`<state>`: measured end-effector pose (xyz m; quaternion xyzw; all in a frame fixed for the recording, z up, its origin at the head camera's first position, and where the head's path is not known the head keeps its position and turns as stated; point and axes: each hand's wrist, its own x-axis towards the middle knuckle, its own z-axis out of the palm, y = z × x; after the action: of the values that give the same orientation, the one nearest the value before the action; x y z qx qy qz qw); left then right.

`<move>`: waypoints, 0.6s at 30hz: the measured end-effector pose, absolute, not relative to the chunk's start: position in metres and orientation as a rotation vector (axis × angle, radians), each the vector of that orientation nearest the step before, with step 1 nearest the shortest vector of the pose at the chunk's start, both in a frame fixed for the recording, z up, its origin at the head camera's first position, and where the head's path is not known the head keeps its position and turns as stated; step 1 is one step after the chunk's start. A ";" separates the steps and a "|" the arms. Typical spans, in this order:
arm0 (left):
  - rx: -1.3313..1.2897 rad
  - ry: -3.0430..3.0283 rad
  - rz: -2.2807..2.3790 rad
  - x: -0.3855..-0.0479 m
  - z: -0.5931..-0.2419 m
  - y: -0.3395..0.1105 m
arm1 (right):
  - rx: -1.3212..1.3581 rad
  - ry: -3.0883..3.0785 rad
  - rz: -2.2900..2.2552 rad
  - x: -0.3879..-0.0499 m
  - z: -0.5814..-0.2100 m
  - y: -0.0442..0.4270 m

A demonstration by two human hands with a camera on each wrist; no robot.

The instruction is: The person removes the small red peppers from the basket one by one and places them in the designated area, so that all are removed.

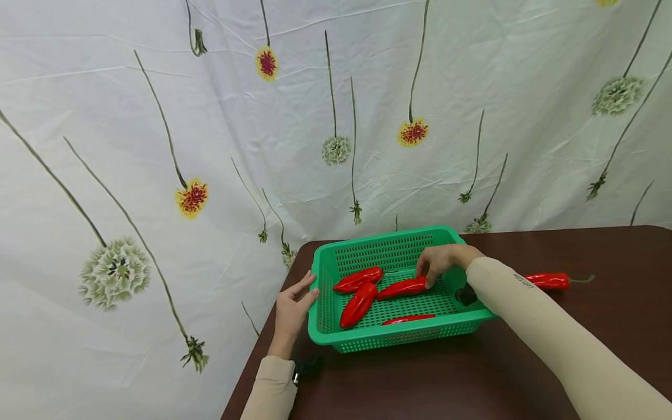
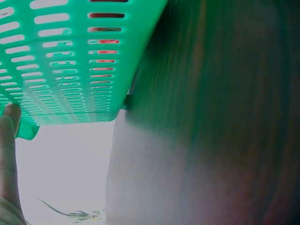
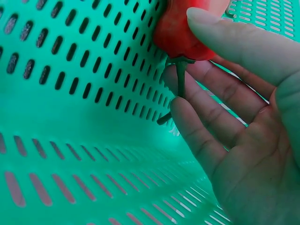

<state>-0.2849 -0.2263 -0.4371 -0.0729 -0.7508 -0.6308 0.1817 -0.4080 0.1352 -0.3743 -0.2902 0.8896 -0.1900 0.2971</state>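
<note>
Small dark lettering [image 1: 522,281] stands on the right sleeve [image 1: 556,338], too tiny to be read.

The green basket [image 1: 399,331] looks like moulded plastic, its slotted walls smooth with a soft sheen. The red peppers [image 1: 359,306] inside it are smooth and highly glossy, throwing small white highlights; the pepper on the right [image 1: 548,281] shines likewise. A green stem [image 3: 181,77] looks duller than the skin. The dark tabletop [image 1: 420,385] appears to be wood, smooth and faintly lustrous. At the far side, the flower-printed backdrop [image 1: 294,105] is thin, creased cloth. Both sleeves [image 1: 551,326] are matt cloth.
</note>
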 end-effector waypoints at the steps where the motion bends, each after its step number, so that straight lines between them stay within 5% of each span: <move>1: -0.205 -2.119 -1.782 -0.285 -0.437 -0.226 | -0.772 2.362 -0.504 -0.408 -0.374 0.135; 18: -0.217 -2.106 -1.804 -0.283 -0.436 -0.226 | -0.780 2.342 -0.628 -0.406 -0.371 0.139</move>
<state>-0.2830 -0.2257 -0.4359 -0.0768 -0.7450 -0.6381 0.1788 -0.4059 0.1388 -0.3711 -0.2928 0.8792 -0.2356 0.2928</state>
